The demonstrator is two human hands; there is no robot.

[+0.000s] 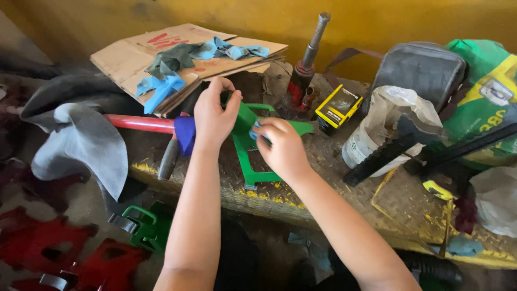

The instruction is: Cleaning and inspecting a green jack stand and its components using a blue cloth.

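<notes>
Yellow wall | worn metal bench [334, 188] | both hands' fingers pinch green bracket [249, 141] | cardboard [134, 56] behind

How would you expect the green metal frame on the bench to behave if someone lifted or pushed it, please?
The green metal frame looks like flat painted steel, so it is probably stiff and fairly heavy for its size. Its flat bars should not roll, though the painted surface might slide on the worn bench. The left hand and right hand both have a grip on it, suggesting it may tip if unsupported.
</notes>
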